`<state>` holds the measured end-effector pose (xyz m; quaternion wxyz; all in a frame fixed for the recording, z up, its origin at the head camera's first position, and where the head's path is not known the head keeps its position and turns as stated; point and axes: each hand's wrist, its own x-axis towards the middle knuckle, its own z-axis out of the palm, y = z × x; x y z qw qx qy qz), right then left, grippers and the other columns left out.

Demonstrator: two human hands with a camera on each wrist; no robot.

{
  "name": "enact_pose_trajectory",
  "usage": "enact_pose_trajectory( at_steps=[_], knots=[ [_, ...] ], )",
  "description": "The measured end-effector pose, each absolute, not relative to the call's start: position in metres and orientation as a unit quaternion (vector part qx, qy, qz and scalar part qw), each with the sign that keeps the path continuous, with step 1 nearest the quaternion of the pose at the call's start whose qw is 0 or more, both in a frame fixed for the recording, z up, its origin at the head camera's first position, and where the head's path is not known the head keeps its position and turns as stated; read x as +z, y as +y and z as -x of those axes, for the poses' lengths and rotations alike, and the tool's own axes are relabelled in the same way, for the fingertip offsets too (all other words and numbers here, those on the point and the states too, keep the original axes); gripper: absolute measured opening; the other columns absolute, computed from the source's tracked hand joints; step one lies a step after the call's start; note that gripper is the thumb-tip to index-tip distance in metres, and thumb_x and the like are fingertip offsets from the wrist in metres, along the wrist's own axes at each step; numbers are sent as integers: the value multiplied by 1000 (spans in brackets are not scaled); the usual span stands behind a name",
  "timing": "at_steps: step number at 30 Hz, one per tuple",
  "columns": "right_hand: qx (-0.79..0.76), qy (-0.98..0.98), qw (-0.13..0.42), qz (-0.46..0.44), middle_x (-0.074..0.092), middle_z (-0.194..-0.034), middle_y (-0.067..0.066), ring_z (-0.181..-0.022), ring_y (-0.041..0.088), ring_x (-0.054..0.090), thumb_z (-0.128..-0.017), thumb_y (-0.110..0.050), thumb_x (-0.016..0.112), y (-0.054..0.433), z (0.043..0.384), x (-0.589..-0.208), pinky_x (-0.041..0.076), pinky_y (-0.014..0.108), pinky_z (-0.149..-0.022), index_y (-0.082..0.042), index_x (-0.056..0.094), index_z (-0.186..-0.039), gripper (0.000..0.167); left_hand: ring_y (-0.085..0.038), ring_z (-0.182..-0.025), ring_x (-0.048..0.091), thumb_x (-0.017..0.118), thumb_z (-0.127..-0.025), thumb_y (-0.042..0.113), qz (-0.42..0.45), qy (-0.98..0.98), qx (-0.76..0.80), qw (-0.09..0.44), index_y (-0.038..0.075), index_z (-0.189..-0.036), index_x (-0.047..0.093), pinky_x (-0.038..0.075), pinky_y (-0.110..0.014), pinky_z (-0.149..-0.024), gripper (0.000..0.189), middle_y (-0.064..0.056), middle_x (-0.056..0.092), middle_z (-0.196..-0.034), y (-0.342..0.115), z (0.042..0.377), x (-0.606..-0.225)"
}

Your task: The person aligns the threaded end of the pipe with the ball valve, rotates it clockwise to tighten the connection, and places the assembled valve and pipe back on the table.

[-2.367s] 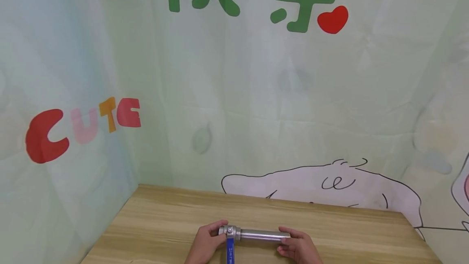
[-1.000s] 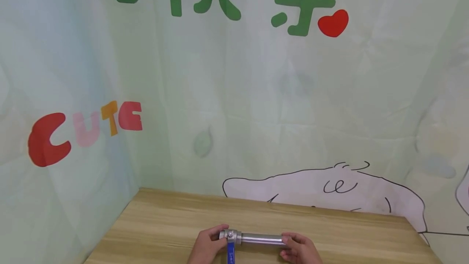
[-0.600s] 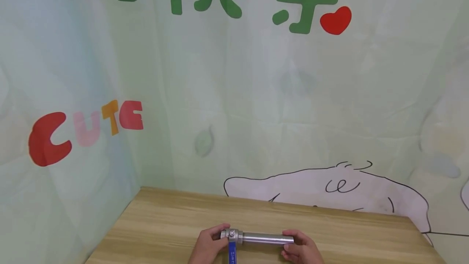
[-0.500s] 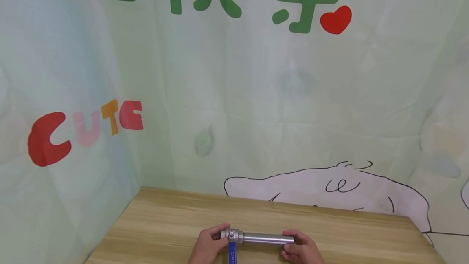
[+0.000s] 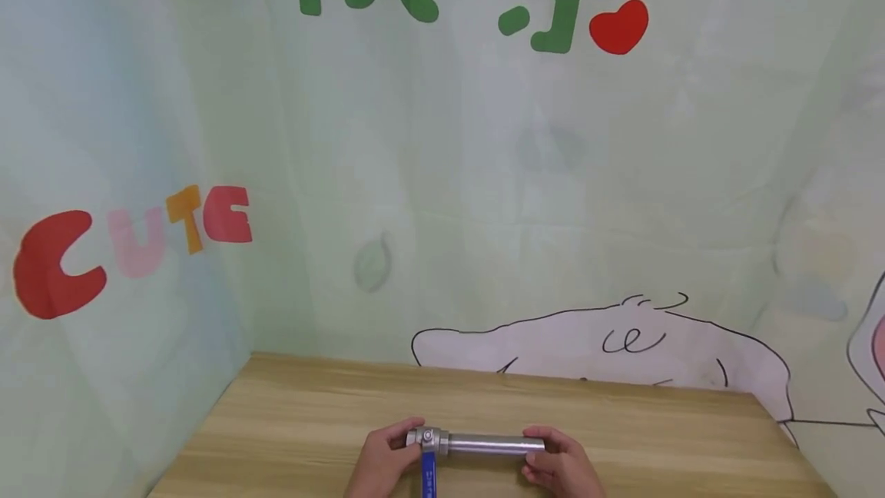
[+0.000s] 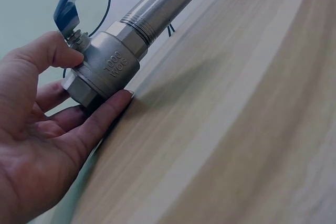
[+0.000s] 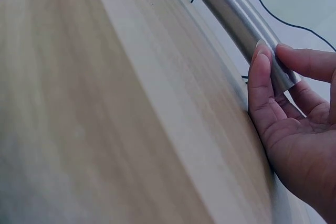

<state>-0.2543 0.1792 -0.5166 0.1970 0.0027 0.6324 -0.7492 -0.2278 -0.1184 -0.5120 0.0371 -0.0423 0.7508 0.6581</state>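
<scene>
In the head view a steel ball valve [image 5: 427, 437] with a blue lever handle [image 5: 429, 473] pointing toward me is joined to a straight steel pipe [image 5: 492, 445]. Threads show where the pipe enters the valve in the left wrist view; the valve body [image 6: 107, 64] is marked "1000 WOG". My left hand [image 5: 379, 458] grips the valve's outer end, thumb on the near side and fingers behind and under it. At the pipe's free right end, my right hand [image 5: 563, 463] pinches the tube between thumb and fingers. The pipe [image 7: 236, 17] appears held just above the tabletop.
A wood-grain table [image 5: 332, 398] lies under both hands. Behind it and along the left hangs a pale green printed cloth [image 5: 484, 252] with letters, a red heart and a cartoon outline. The cloth meets the table's back and left edges.
My right fingers have shifted on the pipe's end: the thumb has moved lower, baring the end more than a second ago. The left hand keeps its hold. The head view has shifted slightly.
</scene>
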Motion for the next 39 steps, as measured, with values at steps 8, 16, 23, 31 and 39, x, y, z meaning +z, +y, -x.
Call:
enact_pose_trajectory(
  at_steps=[8,16,23,31,39],
  knots=[
    [-741,644,189,16,62,-102,11,-78,20,65,-81,-1,66,176,258,-514,57,32,-73,10,53,-125,46,-26,-102,65,64,-79,5,33,757,653,16,-8,-125,60,58,-34,-82,48,-25,63,-122,-121,228,-512],
    [-727,661,188,8,65,-96,7,-75,17,65,-90,-8,61,180,260,-512,57,31,-71,7,56,-122,36,-25,-103,64,64,-79,6,27,754,656,15,-7,-124,61,58,-35,-83,47,-23,64,-122,-119,230,-513],
    [-731,654,197,17,66,-96,7,-74,15,66,-93,-16,61,180,259,-512,57,29,-71,10,54,-125,42,-25,-103,64,65,-80,6,25,756,654,14,-7,-124,62,58,-35,-83,46,-23,64,-122,-119,229,-514],
    [-739,645,196,19,67,-95,8,-74,15,67,-91,-17,65,181,258,-517,58,29,-72,12,54,-126,46,-24,-100,64,66,-81,7,23,753,657,21,-7,-124,61,58,-33,-81,46,-24,64,-120,-119,229,-515],
    [-740,641,204,4,65,-104,11,-82,20,67,-83,-2,68,182,257,-518,58,32,-78,8,50,-133,54,-23,-99,65,67,-81,6,26,747,664,26,-8,-125,60,58,-33,-81,47,-24,64,-121,-118,229,-515]
  ],
)
